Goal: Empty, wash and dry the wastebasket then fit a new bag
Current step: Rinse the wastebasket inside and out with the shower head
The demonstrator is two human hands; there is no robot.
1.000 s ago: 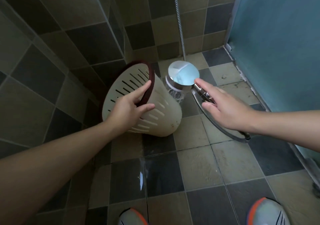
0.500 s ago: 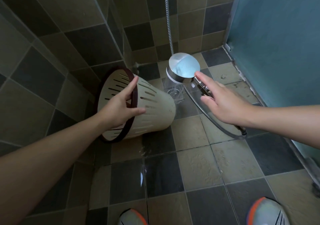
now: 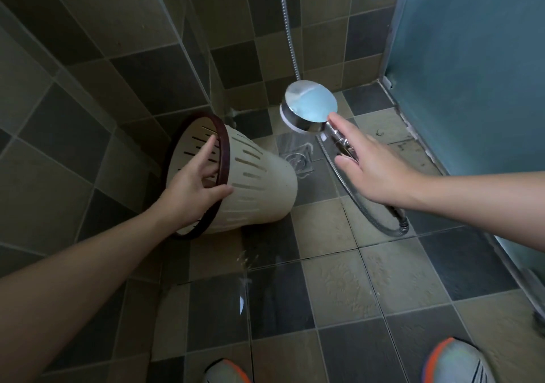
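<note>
A cream slotted wastebasket (image 3: 259,185) with a dark brown rim lies tilted on its side above the tiled floor, its mouth facing left toward me. My left hand (image 3: 194,188) grips that rim, fingers inside and thumb on the outer wall. To the right, my right hand (image 3: 371,170) holds the chrome handle of a round shower head (image 3: 309,105), index finger stretched along it toward the head. The head points down and left, beside the basket's base. No bag is visible in the basket.
A metal hose (image 3: 356,202) loops from the handle across the floor, and another stretch rises up the back wall. A square floor drain (image 3: 298,161) sits behind the basket. Water lies on the floor tiles (image 3: 244,261). A frosted teal panel (image 3: 472,73) stands at right. My shoes show at the bottom edge.
The basket has turned and swung left, its mouth now facing me more and its base pointing right. The shower head has risen slightly; my right hand keeps its hold.
</note>
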